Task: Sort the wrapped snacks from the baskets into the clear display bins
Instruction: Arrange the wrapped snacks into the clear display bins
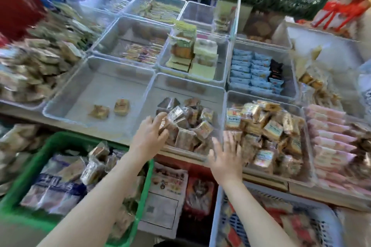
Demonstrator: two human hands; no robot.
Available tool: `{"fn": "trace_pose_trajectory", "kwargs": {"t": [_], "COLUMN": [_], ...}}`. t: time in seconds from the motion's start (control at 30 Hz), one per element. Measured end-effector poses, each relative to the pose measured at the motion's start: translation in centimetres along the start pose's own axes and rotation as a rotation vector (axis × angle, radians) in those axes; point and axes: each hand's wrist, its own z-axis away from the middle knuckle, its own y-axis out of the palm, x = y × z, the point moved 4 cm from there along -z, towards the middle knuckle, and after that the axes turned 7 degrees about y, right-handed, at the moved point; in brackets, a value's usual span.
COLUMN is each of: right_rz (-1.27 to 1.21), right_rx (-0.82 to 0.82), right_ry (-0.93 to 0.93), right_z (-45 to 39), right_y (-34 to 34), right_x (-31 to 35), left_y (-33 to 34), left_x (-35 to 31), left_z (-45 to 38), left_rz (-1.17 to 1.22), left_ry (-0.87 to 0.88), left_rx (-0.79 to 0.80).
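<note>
Down at the left of the middle clear bin sits a green basket holding wrapped snacks, its far corner just below that bin's near-left edge. Left of the middle bin, a neighbouring clear bin holds two small wrapped pieces lying apart from the hands. Over the middle bin's near-left part, the left hand reaches in with fingers curled around a brown wrapped snack, thumb on its upper side and fingertips tucked under it; the rest of the brown wrapped pile lies just beyond and right of those fingers. At the middle bin's near-right corner, the right hand is held flat with fingers spread, blurred, fingertips against the clear wall, gripping nothing. Right of the middle bin, another bin is heaped with golden wrapped snacks, touching distance from the right fingertips.
</note>
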Motion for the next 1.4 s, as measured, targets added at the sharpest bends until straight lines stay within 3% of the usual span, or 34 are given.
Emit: {"fn": "trace_pose_trajectory", "kwargs": {"t": [0.17, 0.23, 0.3, 0.37, 0.43, 0.5, 0.6, 0.67, 0.77, 0.93, 1.07, 1.17, 1.3, 1.4], "right_rz": [0.054, 0.055, 0.052, 0.047, 0.041, 0.011, -0.118, -0.234, -0.287, -0.267, -0.149, -0.219, -0.427, -0.438], "right_rx": [-0.017, -0.034, -0.014, 0.005, 0.036, 0.087, 0.130, 0.046, -0.205, -0.366, -0.332, -0.304, -0.235, -0.306], "right_ry": [0.019, 0.025, 0.022, 0.014, 0.004, -0.005, -0.041, -0.092, -0.103, 0.229, 0.555, 0.655, 0.715, 0.770], "right_z": [-0.1, -0.1, -0.2, -0.2, -0.2, -0.1, 0.2, 0.9, 2.5, 3.5, 2.0, -0.1, -2.5, -3.2], "right_y": [-0.1, -0.2, -0.2, -0.1, -0.2, -0.4, -1.7, -3.3, -6.0, -10.1, -12.1, -12.0, -9.8, -9.6], "right_x": [0.3, 0.4, 0.5, 0.5, 0.5, 0.5, 0.1, -1.3, -7.0, -24.1, -37.5, -44.5, -48.7, -49.0], "left_y": [0.4, 2.3, 4.2, 4.6, 3.8, 2.9, 2.8, 4.0, 6.9, 13.2, 17.8, 20.8, 22.8, 23.4], "left_x": [2.0, 2.7, 3.5, 3.9, 3.1, 1.3, -4.0, -8.6, -16.0, -27.5, -34.7, -37.8, -40.0, -40.3], "left_z": [-4.6, -5.8, -5.6, -5.0, -4.7, -4.3, -2.5, -1.3, -0.2, -0.1, -0.2, 0.0, 0.7, 1.4], "left_rz": [-0.017, -0.033, -0.086, -0.171, -0.293, -0.409, -0.232, -0.068, 0.043, -0.114, -0.161, -0.221, -0.241, -0.251], "left_ry": [0.002, -0.073, -0.200, -0.282, -0.244, -0.144, -0.009, 0.079, 0.243, 0.445, 0.483, 0.469, 0.422, 0.408], "left_rx": [-0.032, 0.149, 0.450, 0.601, 0.521, 0.289, 0.067, 0.123, 0.269, 0.421, 0.452, 0.466, 0.404, 0.393]}}
